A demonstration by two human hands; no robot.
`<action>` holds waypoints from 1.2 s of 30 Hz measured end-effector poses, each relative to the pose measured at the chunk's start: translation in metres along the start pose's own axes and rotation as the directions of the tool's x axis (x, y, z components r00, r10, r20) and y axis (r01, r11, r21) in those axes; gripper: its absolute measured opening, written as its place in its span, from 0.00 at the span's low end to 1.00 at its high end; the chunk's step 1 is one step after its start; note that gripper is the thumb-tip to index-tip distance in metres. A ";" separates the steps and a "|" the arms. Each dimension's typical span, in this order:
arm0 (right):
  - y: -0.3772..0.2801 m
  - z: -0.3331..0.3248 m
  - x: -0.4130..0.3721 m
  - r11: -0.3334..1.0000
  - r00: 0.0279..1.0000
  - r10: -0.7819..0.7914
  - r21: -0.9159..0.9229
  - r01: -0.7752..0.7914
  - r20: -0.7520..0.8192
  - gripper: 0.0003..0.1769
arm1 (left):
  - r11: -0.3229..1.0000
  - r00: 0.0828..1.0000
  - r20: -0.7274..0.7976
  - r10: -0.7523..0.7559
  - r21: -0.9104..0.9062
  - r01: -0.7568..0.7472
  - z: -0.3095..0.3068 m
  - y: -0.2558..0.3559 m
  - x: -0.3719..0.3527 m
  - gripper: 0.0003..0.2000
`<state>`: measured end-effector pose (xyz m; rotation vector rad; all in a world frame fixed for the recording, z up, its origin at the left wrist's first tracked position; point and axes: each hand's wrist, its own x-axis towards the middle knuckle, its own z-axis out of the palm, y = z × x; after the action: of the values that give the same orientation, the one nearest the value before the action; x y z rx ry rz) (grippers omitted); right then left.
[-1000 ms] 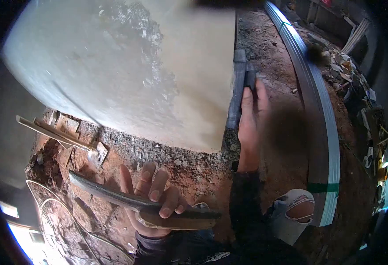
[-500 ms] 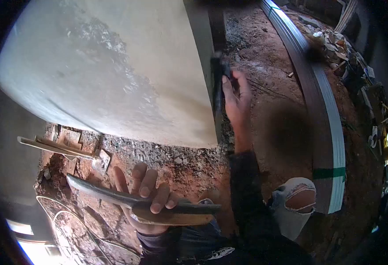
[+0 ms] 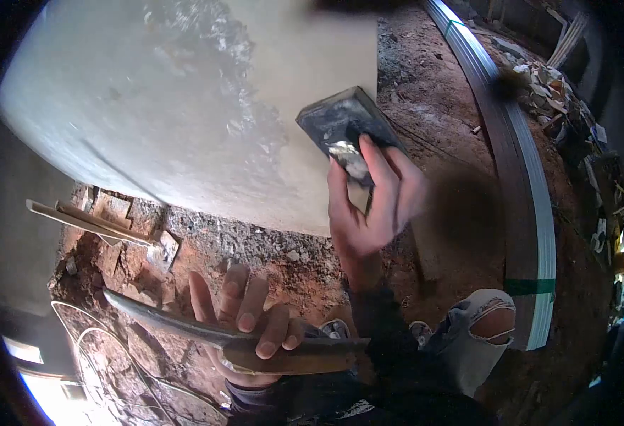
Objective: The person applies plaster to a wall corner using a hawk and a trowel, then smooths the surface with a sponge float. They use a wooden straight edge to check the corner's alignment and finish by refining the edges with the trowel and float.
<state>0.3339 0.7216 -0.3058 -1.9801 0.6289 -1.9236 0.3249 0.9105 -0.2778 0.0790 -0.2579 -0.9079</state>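
My right hand (image 3: 376, 199) is closed on a dark rectangular plastering float (image 3: 340, 117), with pale smears on its face. The float overlaps the right edge of the smooth grey wall (image 3: 184, 128), which has a rough whitish patch. Lower down, my left hand (image 3: 251, 319) grips a long flat tool (image 3: 163, 321), seen nearly edge-on. This tool has a thin grey blade-like edge and a brown wood-like part (image 3: 290, 362) beneath the fingers. Its full shape is hidden by the viewing angle.
Wooden strips (image 3: 88, 224) lie at the wall's foot on the left, near a pale cable (image 3: 99, 330). Long metal profiles (image 3: 532, 213), bound with green tape, stretch along the right. Rubble (image 3: 546, 89) is heaped beyond them on the reddish dirt floor.
My right hand has swung the float from edge-on at the wall corner to a tilted position nearer me, showing its broad face. My left hand has shifted slightly and keeps its grip.
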 end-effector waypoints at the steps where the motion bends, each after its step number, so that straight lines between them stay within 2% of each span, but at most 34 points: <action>1: 0.005 0.004 -0.005 0.999 0.999 -0.046 -0.026 0.046 -0.011 0.26 | 1.000 1.000 0.020 -0.021 0.001 0.021 -0.001 0.001 0.000 0.30; 5: 0.032 0.029 -0.083 0.992 0.991 -0.096 -0.073 0.103 0.090 0.28 | 0.999 0.999 -0.037 -0.005 -0.036 0.003 -0.003 -0.001 0.006 0.30; 7: 0.032 0.027 -0.101 0.999 0.975 -0.040 0.000 0.040 0.220 0.27 | 0.999 0.998 -0.066 0.004 -0.044 -0.007 -0.003 -0.004 0.004 0.30; 8: 0.027 0.025 -0.091 0.999 0.977 -0.046 0.000 0.047 0.210 0.27 | 0.999 0.995 -0.095 0.014 -0.046 -0.018 -0.004 -0.004 0.005 0.30; 10: 0.004 0.002 -0.055 0.996 1.000 0.024 0.089 -0.025 0.009 0.27 | 0.999 0.997 -0.076 0.004 -0.046 -0.007 -0.007 0.001 0.003 0.31; 11: -0.001 -0.002 -0.029 1.000 0.999 0.012 0.022 -0.011 -0.047 0.27 | 0.999 0.998 -0.056 -0.012 -0.052 0.009 -0.005 0.003 0.001 0.31; 12: -0.002 0.000 -0.009 0.995 0.996 0.070 0.079 -0.066 -0.058 0.27 | 0.998 1.000 -0.015 -0.027 -0.054 0.027 -0.004 0.004 0.002 0.31; 14: 0.012 0.017 -0.007 0.997 0.989 -0.081 -0.008 0.081 -0.120 0.28 | 0.998 1.000 -0.015 -0.018 -0.055 0.017 -0.006 0.004 0.001 0.32; 17: 0.023 0.030 -0.071 0.992 0.997 -0.054 -0.114 0.060 0.056 0.25 | 0.998 1.000 -0.011 -0.008 -0.059 0.008 -0.006 -0.001 0.006 0.31; 18: 0.025 0.030 -0.089 0.995 0.983 0.019 -0.098 0.000 0.184 0.25 | 0.998 0.999 -0.050 0.002 -0.069 -0.006 -0.005 -0.003 0.007 0.30; 19: 0.023 0.025 -0.094 0.998 0.984 -0.015 -0.052 0.025 0.177 0.25 | 0.997 0.996 -0.085 0.013 -0.078 -0.020 -0.005 -0.003 0.008 0.30; 21: 0.017 0.021 -0.076 0.998 0.986 -0.056 -0.003 0.058 0.158 0.25 | 0.998 0.998 -0.058 0.001 -0.066 -0.005 -0.005 -0.002 0.006 0.29; 24: -0.001 0.007 -0.020 1.000 0.995 -0.021 -0.010 0.020 -0.099 0.26 | 0.999 0.997 -0.076 -0.002 -0.052 -0.002 -0.003 -0.001 0.000 0.28; 26: 0.004 0.017 -0.006 1.000 0.991 0.023 0.019 -0.021 -0.132 0.24 | 0.999 0.997 -0.080 0.014 -0.038 -0.017 0.000 -0.001 0.002 0.28; 29: 0.018 0.031 -0.075 0.992 0.995 -0.015 -0.120 0.027 0.099 0.23 | 0.999 0.998 -0.060 0.011 -0.041 -0.014 -0.003 -0.005 0.006 0.28; 30: 0.022 0.030 -0.093 0.996 0.976 -0.005 -0.084 0.024 0.217 0.23 | 0.999 0.998 -0.058 0.008 -0.042 -0.010 -0.004 -0.007 0.007 0.28; 32: 0.022 0.025 -0.106 0.999 0.960 0.040 -0.001 -0.042 0.276 0.24 | 0.999 0.997 -0.077 0.002 -0.036 -0.005 -0.003 -0.010 0.007 0.28; 33: 0.016 0.024 -0.087 0.999 0.963 0.038 0.004 -0.041 0.268 0.24 | 1.000 0.994 -0.106 0.003 -0.028 -0.006 -0.003 -0.009 0.008 0.28; 36: -0.004 0.006 -0.011 0.999 0.994 -0.024 0.033 0.028 -0.109 0.24 | 0.999 0.996 -0.089 0.002 -0.033 -0.005 -0.001 -0.006 0.005 0.28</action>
<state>0.3404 0.7300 -0.3139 -1.8817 0.5954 -2.0553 0.3234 0.9026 -0.2792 0.0882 -0.1605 -0.9029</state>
